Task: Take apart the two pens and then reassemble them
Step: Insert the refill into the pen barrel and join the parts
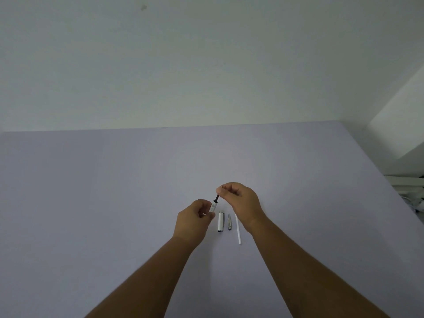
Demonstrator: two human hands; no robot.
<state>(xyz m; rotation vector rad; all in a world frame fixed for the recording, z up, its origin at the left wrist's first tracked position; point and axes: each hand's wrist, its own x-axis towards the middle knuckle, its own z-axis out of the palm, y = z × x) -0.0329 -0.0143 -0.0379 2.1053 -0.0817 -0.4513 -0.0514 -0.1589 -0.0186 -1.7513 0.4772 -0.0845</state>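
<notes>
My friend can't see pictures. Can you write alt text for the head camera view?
Two hands hold pen parts above a pale purple table: the left hand grips a short white barrel piece, and the right hand pinches a thin dark rod sticking out of it. Between the wrists lie a white pen section, a small silver tip and a thin white tube.

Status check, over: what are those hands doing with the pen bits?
Left hand grips white barrel. Right hand pinches dark refill at its mouth. Three parts lie below; nothing obstructs.

two hands (195,216) (241,200), one held pen part (213,207), three loose pen parts (220,222) (229,222) (238,229) on table.
</notes>
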